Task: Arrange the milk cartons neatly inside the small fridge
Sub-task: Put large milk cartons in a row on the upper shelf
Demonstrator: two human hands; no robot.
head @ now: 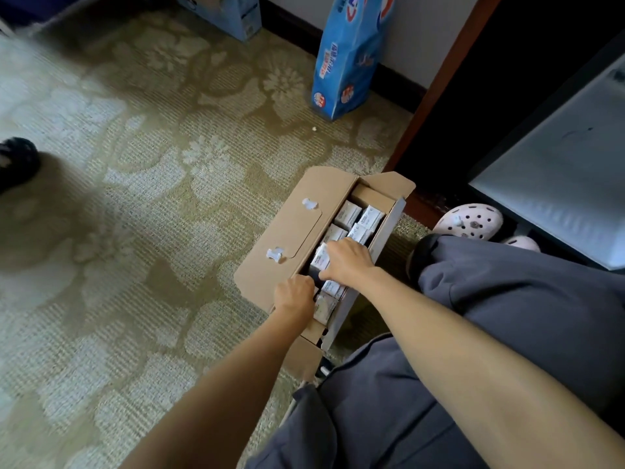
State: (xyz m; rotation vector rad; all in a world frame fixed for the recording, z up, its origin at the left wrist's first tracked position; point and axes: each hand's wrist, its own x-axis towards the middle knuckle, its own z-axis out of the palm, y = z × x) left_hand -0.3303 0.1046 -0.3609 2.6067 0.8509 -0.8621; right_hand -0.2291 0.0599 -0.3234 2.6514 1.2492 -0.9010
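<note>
An open cardboard box [284, 242] lies on the carpet, holding several white milk cartons [348, 214] in two rows. My right hand [348, 260] reaches into the box from above, fingers curled over a carton [321, 258] in the middle. My left hand [292, 297] is inside the near end of the box, fingers bent down beside the cartons; what it grips is hidden. The small fridge's open door [558, 184] shows pale grey at the right, its dark interior [490, 96] beyond.
A blue package [348, 59] leans against the wall at the back. Another pale blue box [230, 11] stands at the top. My grey-trousered knees [507, 299] and pink clogs [470, 220] are right of the box. A dark shoe [17, 160] sits at the left.
</note>
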